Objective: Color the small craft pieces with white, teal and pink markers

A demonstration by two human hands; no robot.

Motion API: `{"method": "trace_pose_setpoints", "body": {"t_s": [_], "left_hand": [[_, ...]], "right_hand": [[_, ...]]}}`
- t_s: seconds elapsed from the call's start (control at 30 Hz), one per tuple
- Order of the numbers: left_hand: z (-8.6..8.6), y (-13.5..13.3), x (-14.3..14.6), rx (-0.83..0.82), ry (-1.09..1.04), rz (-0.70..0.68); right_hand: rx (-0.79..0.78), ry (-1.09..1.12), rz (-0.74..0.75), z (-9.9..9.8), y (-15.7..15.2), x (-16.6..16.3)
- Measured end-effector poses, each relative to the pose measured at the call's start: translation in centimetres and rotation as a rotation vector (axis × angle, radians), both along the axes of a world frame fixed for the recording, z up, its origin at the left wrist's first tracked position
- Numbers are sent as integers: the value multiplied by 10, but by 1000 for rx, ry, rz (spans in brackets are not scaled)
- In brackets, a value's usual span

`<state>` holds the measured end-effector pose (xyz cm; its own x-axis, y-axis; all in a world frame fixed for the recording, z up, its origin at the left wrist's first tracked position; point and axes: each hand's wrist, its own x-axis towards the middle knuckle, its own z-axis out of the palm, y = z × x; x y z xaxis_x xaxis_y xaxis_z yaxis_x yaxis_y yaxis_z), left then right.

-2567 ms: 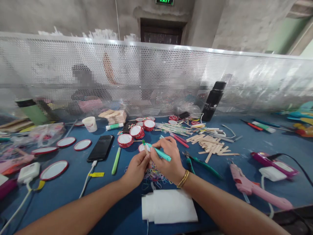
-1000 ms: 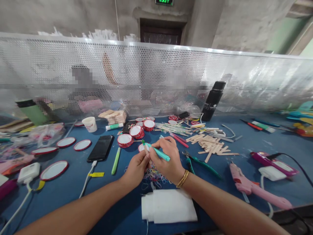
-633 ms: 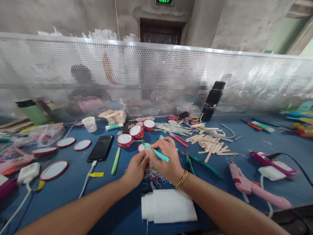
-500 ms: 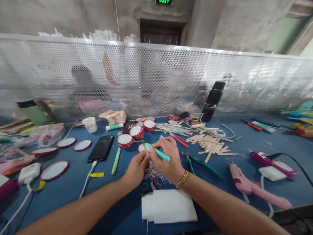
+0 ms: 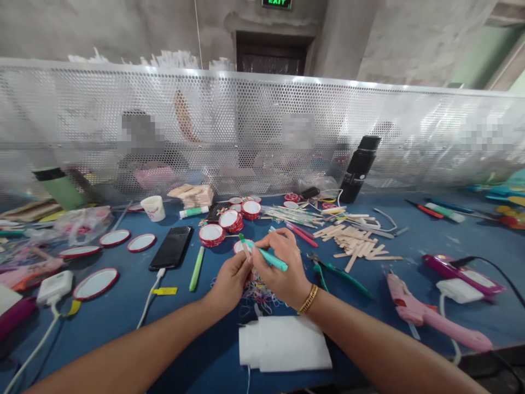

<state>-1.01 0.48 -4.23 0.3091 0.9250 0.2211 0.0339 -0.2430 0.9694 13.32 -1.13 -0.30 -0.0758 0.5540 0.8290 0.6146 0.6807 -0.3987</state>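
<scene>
Between thumb and fingers, my left hand [image 5: 230, 278] pinches a wooden craft stick [image 5: 245, 248] whose upper end is coloured green. My right hand [image 5: 284, 264] is closed round a turquoise marker [image 5: 270, 259], held slanted with its tip end close against the stick. Both hands nearly touch above a heap of coloured rubber bands [image 5: 260, 291]. Just behind the stick lies a white disc with a red rim [image 5: 241, 246], partly hidden. A light green marker [image 5: 197, 269] rests on the table left of my left hand.
Red-rimmed stacks [image 5: 211, 234], loose craft sticks [image 5: 359, 243] and a black phone [image 5: 171, 247] lie around. Right of my hands are green-handled pliers [image 5: 344, 279] and a pink glue gun [image 5: 430, 314]. A folded white cloth-like bundle [image 5: 291, 345] lies in front. A perforated metal screen [image 5: 262, 126] stands behind.
Both hands keep nearly the same pose, with the marker at the stick. The whole view has shifted very slightly.
</scene>
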Motion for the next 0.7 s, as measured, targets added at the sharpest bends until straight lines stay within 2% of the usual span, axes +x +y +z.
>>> {"method": "trace_pose_setpoints", "body": {"t_s": [0.7], "left_hand": [[-2,3,-1,13,26,3]], "right_hand": [[-12,16,-10,-1,1,0]]}}
